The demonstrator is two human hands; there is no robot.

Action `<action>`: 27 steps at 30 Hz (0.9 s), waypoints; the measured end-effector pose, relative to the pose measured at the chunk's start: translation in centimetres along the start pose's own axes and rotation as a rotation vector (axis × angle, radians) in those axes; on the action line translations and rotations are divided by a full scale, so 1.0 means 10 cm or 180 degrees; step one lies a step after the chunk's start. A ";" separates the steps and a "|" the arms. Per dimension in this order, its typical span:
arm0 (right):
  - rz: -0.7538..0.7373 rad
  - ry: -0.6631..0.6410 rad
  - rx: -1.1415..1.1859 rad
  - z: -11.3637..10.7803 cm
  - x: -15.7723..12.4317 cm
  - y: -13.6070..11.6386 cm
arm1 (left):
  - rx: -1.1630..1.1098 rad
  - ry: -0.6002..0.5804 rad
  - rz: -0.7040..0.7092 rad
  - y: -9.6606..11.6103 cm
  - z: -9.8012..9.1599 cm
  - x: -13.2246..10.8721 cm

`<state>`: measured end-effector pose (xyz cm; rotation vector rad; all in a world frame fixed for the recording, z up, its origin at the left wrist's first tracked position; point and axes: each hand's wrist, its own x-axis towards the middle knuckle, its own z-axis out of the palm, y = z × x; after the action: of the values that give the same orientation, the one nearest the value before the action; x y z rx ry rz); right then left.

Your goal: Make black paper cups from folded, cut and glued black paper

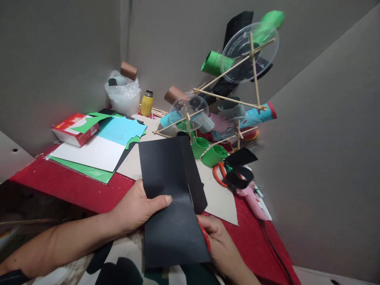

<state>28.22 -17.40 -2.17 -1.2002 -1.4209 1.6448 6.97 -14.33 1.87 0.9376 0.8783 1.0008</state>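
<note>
My left hand grips a sheet of black paper by its left side, with the thumb lying on top and the other fingers hidden beneath. At the sheet's lower right edge, my right hand is closed around red-handled scissors. A bit of their blade shows in a long slit in the paper. Right of that slit, a strip of the same black paper hangs partly separated and angled away. The sheet is held above my lap and the front of the red table.
Bamboo-stick frames with clear plastic discs and paper tubes stand at the back right. Orange-handled scissors, black paper loops and a pink glue gun lie right. Coloured sheets, a red box and a yellow bottle are left.
</note>
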 end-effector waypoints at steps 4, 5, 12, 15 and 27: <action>0.0026 -0.0029 0.0057 -0.01 -0.01 0.03 | 0.0044 -0.0067 -0.0019 0.05 -0.04 0.04; 0.0030 -0.0053 0.0056 -0.01 -0.01 0.04 | -0.0024 -0.0054 0.0021 0.06 -0.05 0.07; 0.0252 -0.0344 0.0317 0.00 -0.03 0.06 | -0.0057 0.0545 0.0429 0.13 -0.12 0.31; 0.0316 -0.0405 0.0349 -0.01 -0.04 0.01 | 0.0212 0.0570 0.0569 0.11 -0.12 0.32; 0.0244 -0.0411 0.0083 -0.01 -0.01 -0.13 | 0.0843 0.0697 0.0719 0.15 -0.11 0.29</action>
<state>28.29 -17.21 -0.90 -1.1650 -1.4426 1.8169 6.38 -10.98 2.42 1.1860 1.1259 1.2167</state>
